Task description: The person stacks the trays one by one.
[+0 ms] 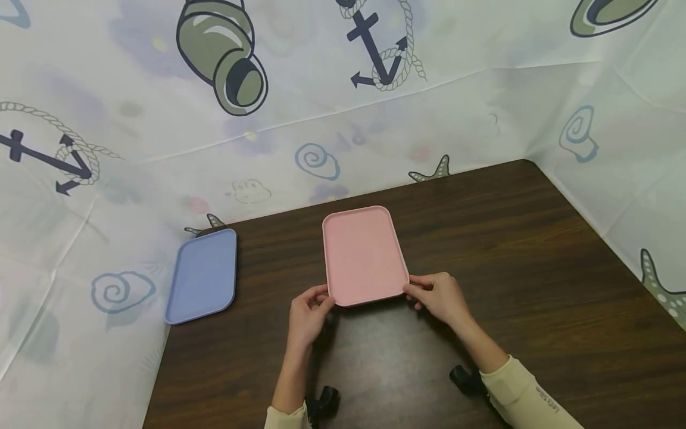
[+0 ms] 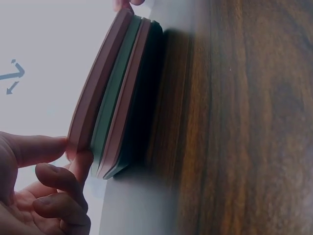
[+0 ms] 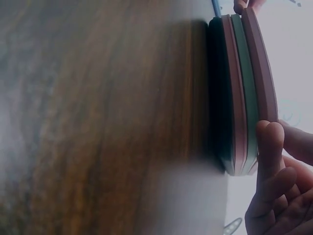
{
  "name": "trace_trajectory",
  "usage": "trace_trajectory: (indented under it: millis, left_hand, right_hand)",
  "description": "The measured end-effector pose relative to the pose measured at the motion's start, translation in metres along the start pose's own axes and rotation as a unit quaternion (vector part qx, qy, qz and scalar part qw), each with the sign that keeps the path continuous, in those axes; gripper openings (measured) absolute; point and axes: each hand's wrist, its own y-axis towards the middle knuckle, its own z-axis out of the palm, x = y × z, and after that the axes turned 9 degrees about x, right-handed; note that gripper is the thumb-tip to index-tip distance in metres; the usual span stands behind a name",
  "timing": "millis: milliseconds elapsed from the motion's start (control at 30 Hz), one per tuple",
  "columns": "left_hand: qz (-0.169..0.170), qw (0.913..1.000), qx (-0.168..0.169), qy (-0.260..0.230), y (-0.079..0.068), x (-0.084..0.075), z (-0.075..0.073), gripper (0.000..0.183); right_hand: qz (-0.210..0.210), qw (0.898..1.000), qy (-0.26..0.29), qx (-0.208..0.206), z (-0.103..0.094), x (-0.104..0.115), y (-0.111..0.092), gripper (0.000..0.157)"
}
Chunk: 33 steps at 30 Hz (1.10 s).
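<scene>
The top pink tray (image 1: 365, 256) and blue tray (image 1: 203, 275) look smooth matt plastic, the tabletop (image 1: 509, 238) faintly glossy wood.

Pink tray (image 1: 365, 256), green tray (image 2: 113, 98), blue tray (image 1: 203, 277), dark brown wood-grained table (image 1: 514, 250), white cloth (image 1: 300, 71) with navy anchors (image 1: 370, 47), cream sleeves (image 1: 525, 393)

Two pink rectangular trays (image 1: 364, 256) and one green tray (image 2: 116, 83) are showing in one stack (image 3: 249, 93), its dark base (image 3: 220, 98) too dim to count. One light-blue rectangular tray (image 1: 205, 275), two bare hands (image 1: 308, 316), two cream sleeves (image 1: 511, 381) and one dark wood-grain table (image 1: 471, 232) are also appearing.
</scene>
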Motion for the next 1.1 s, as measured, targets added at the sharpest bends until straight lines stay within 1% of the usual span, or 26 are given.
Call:
trace_trajectory:
  millis: [267, 333, 433, 600, 833, 967, 1100]
  left_hand:
    - [0.006, 0.9992, -0.005, 0.040, 0.002, 0.003, 0.001, 0.024]
    - [0.008, 0.9988, -0.010, 0.047, 0.001, 0.002, 0.002, 0.024]
    - [0.015, 0.9971, -0.020, 0.071, 0.000, 0.000, 0.004, 0.025]
    - [0.029, 0.9905, -0.037, 0.129, -0.002, -0.002, 0.007, 0.027]
    - [0.027, 0.9796, -0.058, 0.191, -0.003, -0.002, 0.010, 0.028]
    - [0.029, 0.9747, -0.064, 0.212, -0.005, -0.003, 0.012, 0.029]
    - [0.029, 0.9726, -0.065, 0.222, -0.006, -0.005, 0.013, 0.030]
  right_hand:
    - [0.005, 1.000, 0.002, 0.002, -0.001, 0.001, 0.002, 0.032]
    - [0.002, 1.000, 0.000, 0.002, -0.001, 0.001, 0.002, 0.032]
    - [-0.002, 1.000, -0.005, -0.001, -0.001, 0.002, 0.002, 0.032]
    - [-0.007, 1.000, -0.012, -0.006, -0.001, 0.002, 0.003, 0.032]
    - [-0.008, 1.000, -0.022, -0.012, -0.001, 0.002, 0.003, 0.030]
    - [-0.011, 0.999, -0.030, -0.019, 0.001, 0.002, 0.003, 0.030]
    - [-0.012, 0.999, -0.035, -0.025, 0.002, 0.001, 0.003, 0.030]
